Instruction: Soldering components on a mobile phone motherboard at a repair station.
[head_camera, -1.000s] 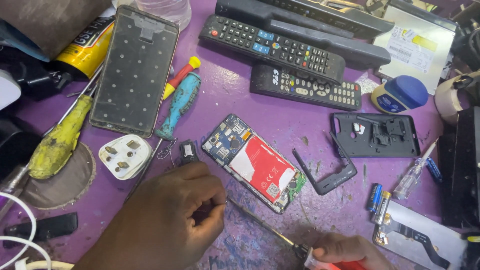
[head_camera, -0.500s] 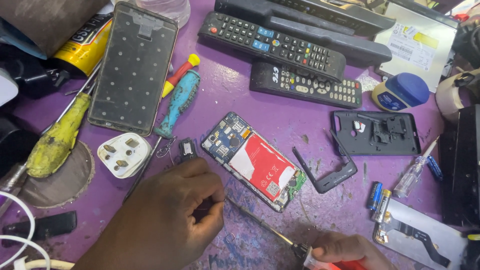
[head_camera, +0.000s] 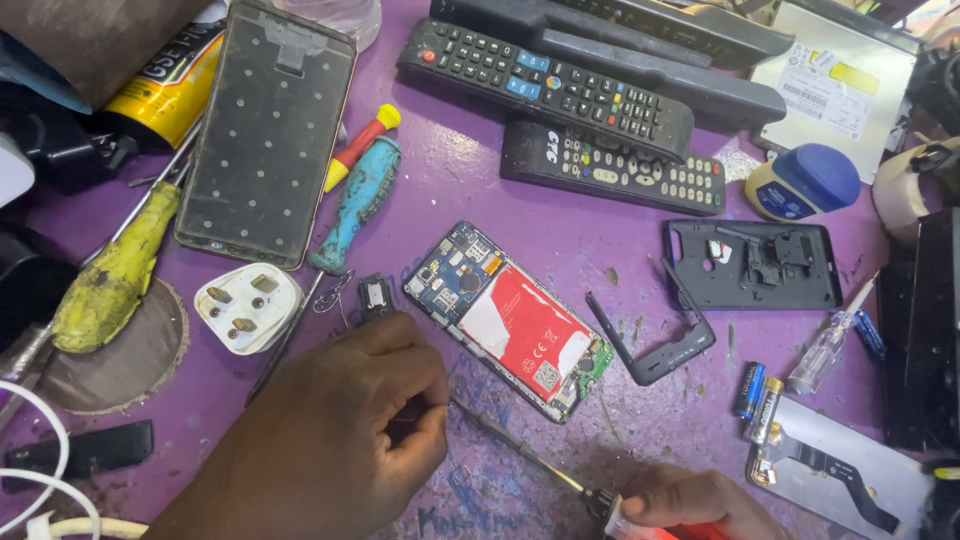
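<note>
An opened phone (head_camera: 512, 318) with a red battery and a blue circuit board lies on the purple table (head_camera: 560, 230). My left hand (head_camera: 335, 435) rests just left of it, fingers curled and pinched together on something too small to make out. My right hand (head_camera: 690, 500), at the bottom edge, grips the red handle of a thin screwdriver (head_camera: 525, 452). Its shaft runs up-left, and the tip reaches my left fingertips. A small black part (head_camera: 376, 295) lies just above my left hand.
Two remote controls (head_camera: 560, 85) (head_camera: 625, 170) lie at the back. A phone frame (head_camera: 268, 135), a yellow screwdriver (head_camera: 110, 280), a blue-handled screwdriver (head_camera: 355, 205) and a white plug (head_camera: 248, 308) are left. A black phone cover (head_camera: 750, 265), a bracket (head_camera: 655, 345), batteries (head_camera: 757, 395) and a blue-lidded jar (head_camera: 805, 182) are right.
The view has shifted slightly. Both hands stay in nearly the same place, with the screwdriver tip still at my left fingertips.
</note>
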